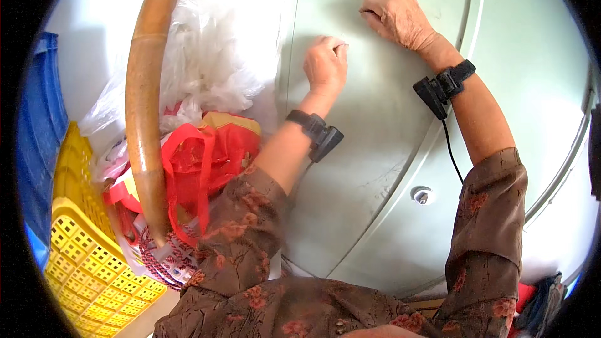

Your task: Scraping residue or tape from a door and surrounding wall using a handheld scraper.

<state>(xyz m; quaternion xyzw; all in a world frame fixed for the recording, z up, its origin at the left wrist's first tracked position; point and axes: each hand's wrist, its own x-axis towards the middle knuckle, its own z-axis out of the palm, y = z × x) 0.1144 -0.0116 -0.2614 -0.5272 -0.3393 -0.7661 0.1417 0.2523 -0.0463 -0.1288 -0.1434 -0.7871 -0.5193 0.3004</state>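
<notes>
My left hand (326,65) is raised in front of a pale green metal cabinet door (357,150). Its fingers are curled in and the thumb lies against the forefinger. Higher and further right is my right hand (399,19), also with bent fingers, its knuckles close to the same door. No object shows clearly in either hand, but a very thin one could be hidden inside the fingers. Whether either hand touches the door I cannot tell. Black wrist straps with small devices sit on both wrists. A round metal lock (422,195) is set in the panel below my right forearm.
A thick bamboo pole (145,103) stands at the left. Beside it are clear plastic bags (211,56) and a red fabric bag (192,164). A yellow perforated plastic basket (94,263) and a blue plastic container (42,141) line the far left. Dark cloth (544,305) lies lower right.
</notes>
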